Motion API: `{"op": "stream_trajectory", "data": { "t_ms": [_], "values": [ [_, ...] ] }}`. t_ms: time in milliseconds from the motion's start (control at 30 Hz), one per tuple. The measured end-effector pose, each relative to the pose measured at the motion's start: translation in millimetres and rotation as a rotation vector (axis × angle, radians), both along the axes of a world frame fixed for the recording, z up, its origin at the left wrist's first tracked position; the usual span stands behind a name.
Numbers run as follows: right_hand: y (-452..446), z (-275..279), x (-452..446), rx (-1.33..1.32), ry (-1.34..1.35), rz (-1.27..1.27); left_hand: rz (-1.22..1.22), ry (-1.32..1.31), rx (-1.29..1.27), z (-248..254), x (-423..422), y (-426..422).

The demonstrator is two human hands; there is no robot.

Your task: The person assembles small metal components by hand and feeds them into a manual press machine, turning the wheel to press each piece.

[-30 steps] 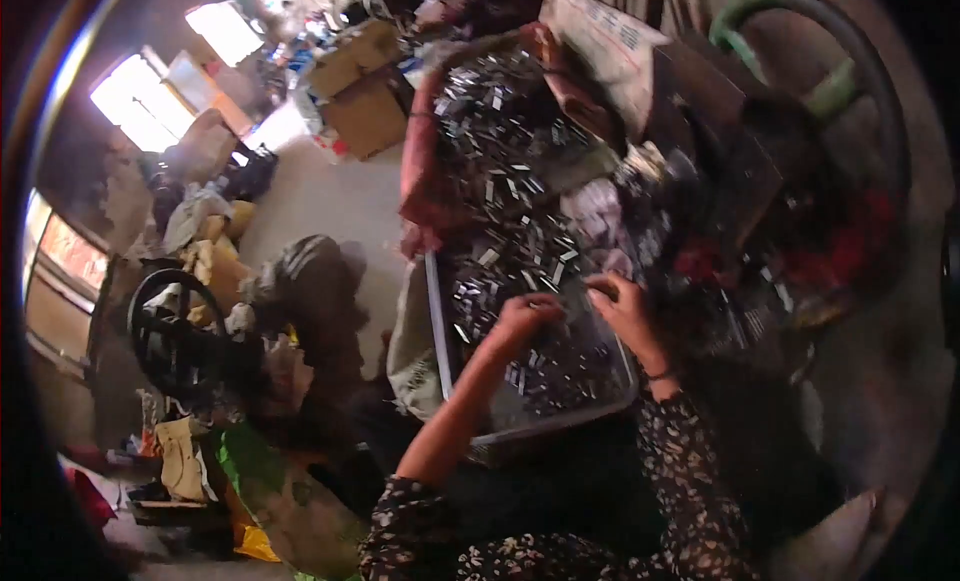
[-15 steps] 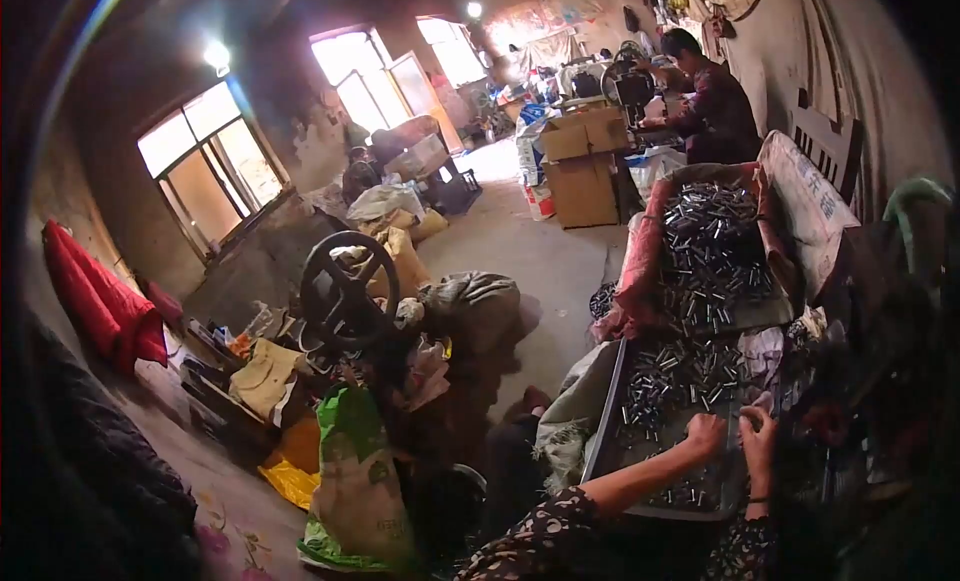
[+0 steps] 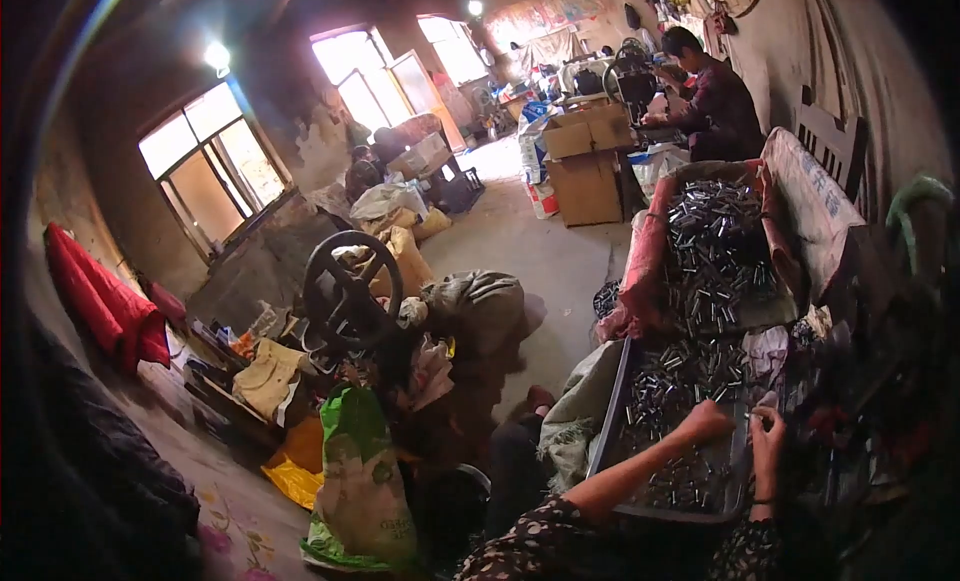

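Note:
Many small metal pieces (image 3: 715, 221) fill a red-cloth-lined container and spill into a grey tray (image 3: 607, 436) in front of it. My left hand (image 3: 706, 422) is closed above the tray's right part, its fingertips turned away, so what it holds is hidden. Just right of it, at the tray's right edge, my right hand (image 3: 767, 428) is raised with bent fingers pinched together at a small pale thing I cannot make out. A small gap separates the hands.
A person (image 3: 715, 106) sits by a machine at the back right. Cardboard boxes (image 3: 585, 186) stand on the floor before them. A black handwheel (image 3: 350, 291), a grey sack (image 3: 480, 301) and a green-white bag (image 3: 355, 481) are on the left.
The view has swung up and left since the first frame, showing the room and the other person. Both hands have come closer together near the tray's right side.

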State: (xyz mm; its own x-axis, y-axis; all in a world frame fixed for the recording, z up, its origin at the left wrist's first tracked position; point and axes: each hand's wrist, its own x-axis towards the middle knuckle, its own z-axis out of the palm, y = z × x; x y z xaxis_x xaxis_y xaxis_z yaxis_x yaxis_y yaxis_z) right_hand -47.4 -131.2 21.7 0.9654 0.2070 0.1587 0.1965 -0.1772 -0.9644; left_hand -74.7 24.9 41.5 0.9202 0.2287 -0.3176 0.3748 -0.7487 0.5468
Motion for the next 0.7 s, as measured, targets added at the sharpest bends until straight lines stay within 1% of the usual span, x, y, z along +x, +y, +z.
{"op": "stream_trajectory", "data": {
  "t_ms": [67,100,133,167,200,233,267,300,333,367,400,433,467,500,533,567,600,633,700],
  "values": [
    [0.6,-28.6,10.2,-0.007,-0.203,-0.042,0.235,0.121,-1.1,-19.4,3.9,19.5],
    [1.8,-20.7,6.6,-0.007,-0.203,-0.041,0.342,0.097,-1.286,-13.6,-0.8,17.4],
    [3.8,-3.7,-0.4,0.007,-0.106,0.0,0.345,0.096,-1.286,-11.0,-7.2,21.2],
    [5.1,11.1,-6.2,0.019,-0.011,0.04,0.224,0.009,-1.314,-8.3,-14.0,24.9],
    [6.1,21.3,-10.6,0.019,-0.012,0.041,0.101,-0.078,-1.338,-11.5,-16.7,27.1],
    [7.1,29.5,-15.2,0.108,0.132,0.063,0.101,-0.079,-1.339,-19.8,-16.1,27.5],
    [7.7,32.8,-17.4,0.197,0.278,0.085,0.091,-0.092,-1.402,-29.4,-14.3,27.4],
    [7.5,24.3,-14.4,0.196,0.278,0.086,0.08,-0.106,-1.465,-36.1,-12.8,27.6],
    [7.4,9.7,-9.0,0.244,0.266,0.093,0.08,-0.106,-1.466,-24.8,-20.9,24.9],
    [7.1,-0.3,-5.3,0.293,0.253,0.102,-0.053,-0.329,-1.256,-14.1,-32.9,20.9],
    [7.8,0.8,-6.0,0.292,0.252,0.102,-0.181,-0.54,-1.031,-4.8,-39.2,17.9],
    [8.9,2.5,-7.3,0.363,0.277,0.078,-0.182,-0.54,-1.031,1.0,-35.8,18.1],
    [9.7,3.3,-8.3,0.434,0.302,0.053,0.027,-0.218,-1.345,9.5,-30.8,19.2],
    [8.6,1.4,-7.0,0.433,0.303,0.053,0.248,0.132,-1.623,10.3,-27.0,19.9],
    [5.7,-2.8,-3.9,0.326,0.271,0.091,0.249,0.132,-1.623,4.9,-26.5,19.7],
    [3.2,-7.1,-0.9,0.22,0.238,0.128,-0.044,-0.174,-1.262,-1.4,-27.2,19.6],
    [2.8,-12.9,1.9,0.221,0.238,0.129,-0.315,-0.449,-0.865,-4.2,-26.9,19.7],
    [3.7,-19.4,4.5,0.257,0.241,0.12,-0.316,-0.448,-0.864,-6.3,-24.3,19.7],
    [4.6,-24.1,5.4,0.291,0.245,0.109,0.109,-0.016,-1.323,-5.0,-21.8,18.2]
  ]
}}
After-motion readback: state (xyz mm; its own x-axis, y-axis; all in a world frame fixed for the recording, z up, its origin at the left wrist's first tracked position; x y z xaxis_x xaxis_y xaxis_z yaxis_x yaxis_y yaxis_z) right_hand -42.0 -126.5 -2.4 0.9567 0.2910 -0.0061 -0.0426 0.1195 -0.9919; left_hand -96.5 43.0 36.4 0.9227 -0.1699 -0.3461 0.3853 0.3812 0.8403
